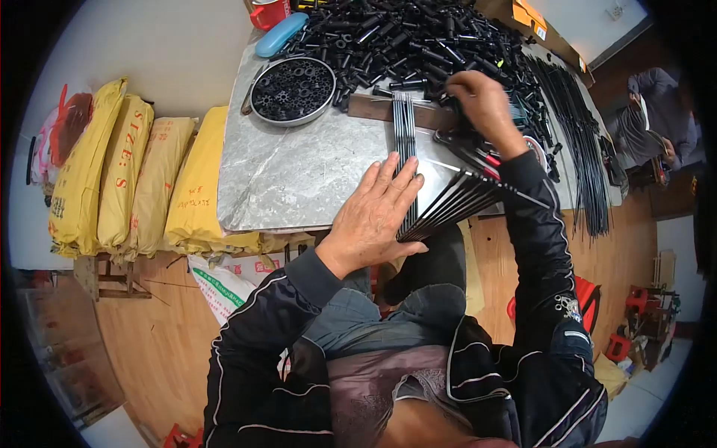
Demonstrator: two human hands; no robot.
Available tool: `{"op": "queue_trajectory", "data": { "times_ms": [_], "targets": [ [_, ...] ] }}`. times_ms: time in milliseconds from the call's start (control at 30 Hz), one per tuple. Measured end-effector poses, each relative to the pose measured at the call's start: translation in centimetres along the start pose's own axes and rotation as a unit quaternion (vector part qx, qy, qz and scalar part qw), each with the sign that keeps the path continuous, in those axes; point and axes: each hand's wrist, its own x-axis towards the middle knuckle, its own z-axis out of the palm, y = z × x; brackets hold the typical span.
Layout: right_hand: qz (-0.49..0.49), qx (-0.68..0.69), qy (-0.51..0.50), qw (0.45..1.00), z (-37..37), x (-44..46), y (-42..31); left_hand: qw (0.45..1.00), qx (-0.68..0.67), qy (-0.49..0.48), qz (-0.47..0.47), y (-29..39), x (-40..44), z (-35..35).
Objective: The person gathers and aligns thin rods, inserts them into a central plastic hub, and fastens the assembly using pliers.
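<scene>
My left hand point(376, 213) lies flat with fingers stretched over a row of thin black rods point(404, 123) at the table's front edge. The rods' far ends rest against a brown block point(372, 107); a fan of dark rods point(455, 198) spreads right from under the hand. Above the table's right side, my right hand point(484, 108) is closed, fingers curled toward the thumb. What it holds, if anything, is too small to make out. It is nearest to a big pile of black tubular plastic parts point(411, 45).
A round dish point(291, 122) of small black rings stands on the grey table point(280, 179), near a blue case point(281, 34). Long black rods point(575, 127) hang over the right edge. Yellow sacks point(123, 172) line the left. Another person point(657, 112) sits at far right.
</scene>
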Motion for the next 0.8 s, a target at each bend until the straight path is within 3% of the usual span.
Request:
{"op": "queue_trajectory", "data": {
  "times_ms": [67, 133, 200, 300, 433, 533, 667, 800],
  "targets": [
    [0.102, -0.064, 0.015, 0.993, -2.6, -0.7, 2.2, 1.000, -0.010, -0.005, 0.002, 0.1, 0.0, 0.0],
    [0.166, -0.112, -0.039, 0.979, -4.6, -1.4, 4.2, 1.000, -0.013, -0.024, 0.000, 0.2, 0.0, -0.1],
    [0.171, -0.127, -0.058, 0.975, -4.6, -2.1, 5.7, 1.000, -0.011, -0.026, 0.004, 0.1, -0.1, 0.1],
    [0.060, -0.172, -0.050, 0.982, -4.0, -2.4, 6.3, 1.000, 0.004, -0.023, 0.013, 0.2, -0.1, 0.0],
    [0.019, -0.190, -0.022, 0.981, -4.8, -2.2, 6.3, 0.999, 0.012, -0.032, 0.015, 0.3, -0.1, 0.0],
    [0.034, -0.169, 0.014, 0.985, -4.8, -2.3, 7.2, 0.999, 0.010, -0.027, 0.018, 0.3, 0.0, 0.1],
    [0.013, -0.152, -0.060, 0.986, -3.8, -2.2, 6.3, 0.999, 0.019, -0.031, 0.017, 0.4, 0.1, -0.1],
    [-0.009, -0.196, -0.032, 0.980, -4.0, -1.8, 6.5, 0.999, 0.027, -0.035, 0.009, 0.4, 0.1, 0.1]
  ]
}}
